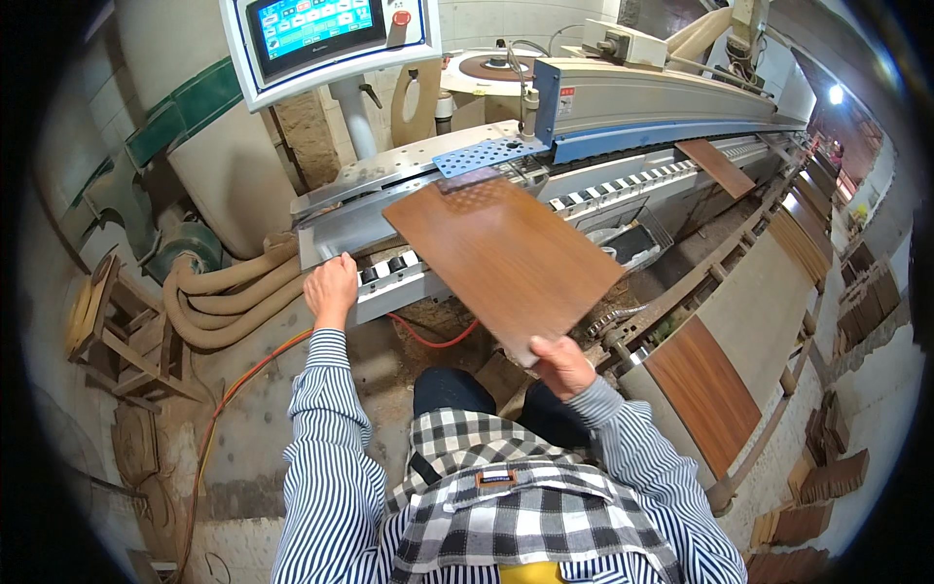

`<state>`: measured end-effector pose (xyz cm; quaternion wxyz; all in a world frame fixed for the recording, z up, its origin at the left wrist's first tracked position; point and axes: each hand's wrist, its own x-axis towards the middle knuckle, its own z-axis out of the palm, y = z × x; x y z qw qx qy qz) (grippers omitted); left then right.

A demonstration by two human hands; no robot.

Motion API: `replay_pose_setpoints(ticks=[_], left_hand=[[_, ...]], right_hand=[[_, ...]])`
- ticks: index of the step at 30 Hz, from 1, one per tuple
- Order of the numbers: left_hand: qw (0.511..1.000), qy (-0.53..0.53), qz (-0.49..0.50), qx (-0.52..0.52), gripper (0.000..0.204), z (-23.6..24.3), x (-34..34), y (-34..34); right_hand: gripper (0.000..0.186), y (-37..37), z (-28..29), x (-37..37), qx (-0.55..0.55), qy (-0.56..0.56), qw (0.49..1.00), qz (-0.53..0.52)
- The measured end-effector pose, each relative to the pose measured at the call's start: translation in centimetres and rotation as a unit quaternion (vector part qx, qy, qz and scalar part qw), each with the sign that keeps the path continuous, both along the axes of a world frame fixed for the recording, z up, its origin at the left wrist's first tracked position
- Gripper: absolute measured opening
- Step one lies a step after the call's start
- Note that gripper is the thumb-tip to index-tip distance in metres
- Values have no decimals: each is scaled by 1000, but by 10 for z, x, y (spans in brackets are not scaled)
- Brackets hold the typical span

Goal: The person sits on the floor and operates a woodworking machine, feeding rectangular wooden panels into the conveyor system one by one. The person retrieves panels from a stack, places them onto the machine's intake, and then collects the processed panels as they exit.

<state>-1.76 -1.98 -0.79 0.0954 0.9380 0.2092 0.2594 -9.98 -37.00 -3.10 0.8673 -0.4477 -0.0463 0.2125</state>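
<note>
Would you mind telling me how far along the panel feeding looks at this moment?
One brown panel already lies farther along the machine's conveyor, so that piece looks fed. In hand: the right hand has a grip on a wood-grain panel, its far corner at the infeed, while the left hand rests on the infeed rail. More panels wait at the right.

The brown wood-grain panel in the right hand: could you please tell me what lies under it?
Under the panel, held by the right hand, runs the machine's roller conveyor, showing at both sides. The stretch beneath and the floor there are covered.
</note>
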Motion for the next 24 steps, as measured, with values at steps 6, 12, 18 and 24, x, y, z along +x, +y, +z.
replay_pose_setpoints(ticks=[6,12,18,24], left_hand=[[1000,-4,-7,-4,40,1,1,-3],[1000,1,5,1,40,3,0,-4],[1000,5,-4,-4,41,3,1,-4],[1000,5,-3,-11,41,1,1,-2]], right_hand=[[31,52,-4,14,-38,-21,987,157],[24,78,-9,17,-81,-73,982,154],[23,80,-10,15,-98,-81,983,129],[25,73,-12,16,-120,-71,986,89]])
